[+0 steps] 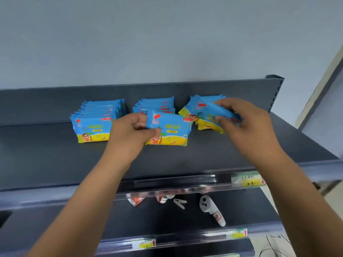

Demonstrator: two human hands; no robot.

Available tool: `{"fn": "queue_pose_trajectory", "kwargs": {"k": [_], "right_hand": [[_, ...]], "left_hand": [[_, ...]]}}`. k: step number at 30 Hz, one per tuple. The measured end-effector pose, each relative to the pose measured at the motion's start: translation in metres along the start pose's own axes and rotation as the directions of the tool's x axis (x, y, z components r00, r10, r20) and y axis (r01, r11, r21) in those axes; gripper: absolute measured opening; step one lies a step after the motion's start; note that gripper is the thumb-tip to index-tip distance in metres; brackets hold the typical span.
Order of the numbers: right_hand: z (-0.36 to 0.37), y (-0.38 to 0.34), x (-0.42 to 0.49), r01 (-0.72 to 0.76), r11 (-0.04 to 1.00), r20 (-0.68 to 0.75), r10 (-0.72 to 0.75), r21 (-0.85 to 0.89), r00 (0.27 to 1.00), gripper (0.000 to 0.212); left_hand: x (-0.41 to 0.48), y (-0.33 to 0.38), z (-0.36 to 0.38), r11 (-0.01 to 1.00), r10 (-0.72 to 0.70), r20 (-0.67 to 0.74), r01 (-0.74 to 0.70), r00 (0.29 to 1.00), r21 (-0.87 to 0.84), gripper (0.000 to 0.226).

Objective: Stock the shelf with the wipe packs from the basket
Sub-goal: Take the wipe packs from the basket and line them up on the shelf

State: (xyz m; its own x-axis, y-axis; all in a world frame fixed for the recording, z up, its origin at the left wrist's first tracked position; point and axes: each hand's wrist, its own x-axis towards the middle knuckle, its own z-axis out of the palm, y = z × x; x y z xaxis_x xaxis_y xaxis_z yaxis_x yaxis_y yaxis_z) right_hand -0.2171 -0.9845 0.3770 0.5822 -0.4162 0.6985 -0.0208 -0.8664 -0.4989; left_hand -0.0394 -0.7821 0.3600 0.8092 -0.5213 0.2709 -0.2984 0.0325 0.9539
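Three rows of blue-and-yellow wipe packs stand on the dark top shelf [55, 160]. The left row [94, 123] stands untouched. My left hand [130, 134] pinches the left edge of the front pack of the middle row [170, 130]. My right hand [246, 123] grips the top of the tilted front pack of the right row [202, 115], which leans to the right. The basket is not in view.
A lower shelf holds a white controller [209, 206], a white clip [180, 203] and red-and-white packets [137, 200]. Price tags [246, 179] sit on the shelf rails. A dark shelf upright [276, 93] stands at the back right. Black cables [274, 245] lie on the floor.
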Motion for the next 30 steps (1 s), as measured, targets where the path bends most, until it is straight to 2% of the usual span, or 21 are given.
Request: {"fn": "queue_pose_trajectory", "kwargs": {"k": [8, 14, 19, 25, 30], "right_hand": [[0.007, 0.029, 0.015, 0.06, 0.998, 0.131, -0.062, 0.021, 0.989, 0.034], [0.016, 0.029, 0.019, 0.067, 0.996, 0.172, -0.075, 0.052, 0.982, 0.034], [0.025, 0.026, 0.023, 0.064, 0.992, 0.227, -0.087, 0.108, 0.97, 0.033], [0.038, 0.024, 0.024, 0.067, 0.992, 0.236, -0.091, 0.108, 0.967, 0.034], [0.043, 0.026, 0.025, 0.092, 0.992, 0.245, -0.112, 0.092, 0.963, 0.034]], "left_hand": [[0.023, -0.021, 0.012, 0.999, -0.046, -0.112, 0.044, 0.993, -0.018, 0.025], [0.039, -0.039, 0.008, 0.997, -0.08, -0.228, 0.083, 0.97, 0.002, 0.019], [0.048, -0.053, 0.014, 0.979, -0.013, -0.361, 0.085, 0.933, 0.184, 0.018], [0.056, -0.064, 0.017, 0.905, 0.091, -0.439, 0.11, 0.894, 0.411, 0.02], [0.062, -0.073, 0.023, 0.921, -0.035, -0.467, 0.21, 0.884, 0.328, 0.033]]}}
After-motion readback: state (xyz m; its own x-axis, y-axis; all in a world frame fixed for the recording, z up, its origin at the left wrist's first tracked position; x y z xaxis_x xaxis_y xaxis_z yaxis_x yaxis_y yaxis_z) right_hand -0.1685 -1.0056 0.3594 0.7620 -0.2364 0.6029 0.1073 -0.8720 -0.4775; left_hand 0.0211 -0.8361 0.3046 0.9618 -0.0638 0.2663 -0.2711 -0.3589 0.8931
